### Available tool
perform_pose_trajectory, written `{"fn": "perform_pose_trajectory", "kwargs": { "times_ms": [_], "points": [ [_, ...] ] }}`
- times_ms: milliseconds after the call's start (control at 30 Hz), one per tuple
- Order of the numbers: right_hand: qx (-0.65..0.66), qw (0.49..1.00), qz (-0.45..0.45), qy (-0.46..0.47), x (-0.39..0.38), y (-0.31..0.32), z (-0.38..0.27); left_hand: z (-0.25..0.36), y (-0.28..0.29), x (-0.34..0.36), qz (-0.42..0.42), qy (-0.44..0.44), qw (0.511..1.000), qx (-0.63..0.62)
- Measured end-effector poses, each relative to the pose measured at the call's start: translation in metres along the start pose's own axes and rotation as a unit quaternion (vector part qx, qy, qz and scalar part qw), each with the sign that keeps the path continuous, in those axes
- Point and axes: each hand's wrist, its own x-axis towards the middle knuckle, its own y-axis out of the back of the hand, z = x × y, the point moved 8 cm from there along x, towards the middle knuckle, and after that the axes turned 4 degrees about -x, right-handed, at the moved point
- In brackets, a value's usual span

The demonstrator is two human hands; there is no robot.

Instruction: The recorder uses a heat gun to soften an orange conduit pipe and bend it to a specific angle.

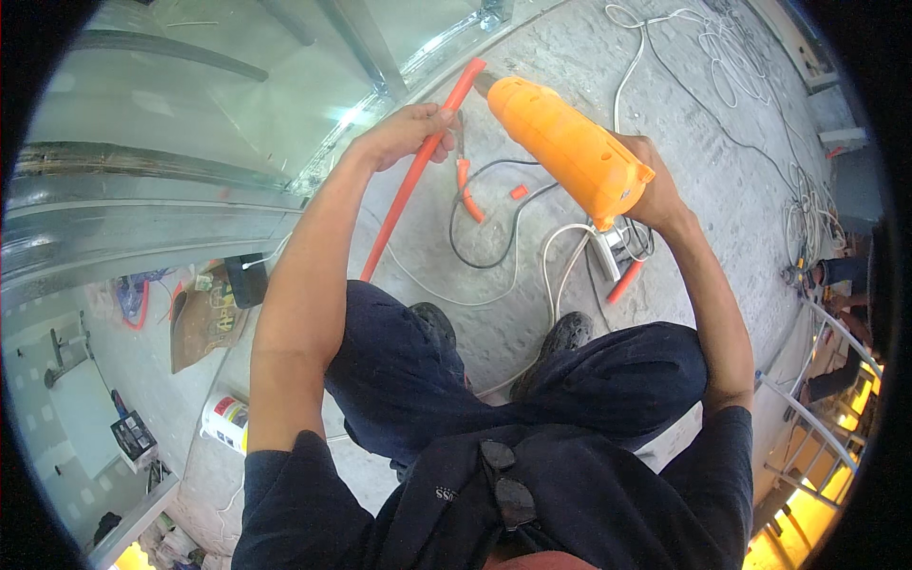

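Observation:
My left hand is closed round a long orange plastic pipe, near its upper end. The pipe slants down toward my left knee, and its top looks slightly widened. In my right hand is an orange heat gun; its body hides most of my fingers. The metal nozzle points at the pipe's upper end, close beside it. On the floor below lie a bent orange pipe piece, a short orange offcut and another orange piece.
A white power strip with cords lies under the heat gun. Loose cables run over the concrete floor. Metal framing rises at left, near a paper sack and white bucket. Another person is at far right.

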Motion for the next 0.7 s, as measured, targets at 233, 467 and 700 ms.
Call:
{"fn": "perform_pose_trajectory", "kwargs": {
  "times_ms": [233, 467, 700],
  "points": [
    [0.007, 0.999, 0.047, 0.001, 0.000, 0.011, -0.005, -0.008, 0.005, 0.006, 0.000, -0.004, 1.000, -0.021],
    [-0.012, 1.000, 0.006, 0.007, -0.001, 0.003, -0.001, -0.001, 0.001, 0.001, 0.014, -0.004, 1.000, -0.014],
    [-0.023, 0.999, 0.019, -0.014, 0.001, 0.006, 0.007, -0.004, 0.008, 0.001, 0.016, 0.001, 0.999, -0.036]
  ]
}}
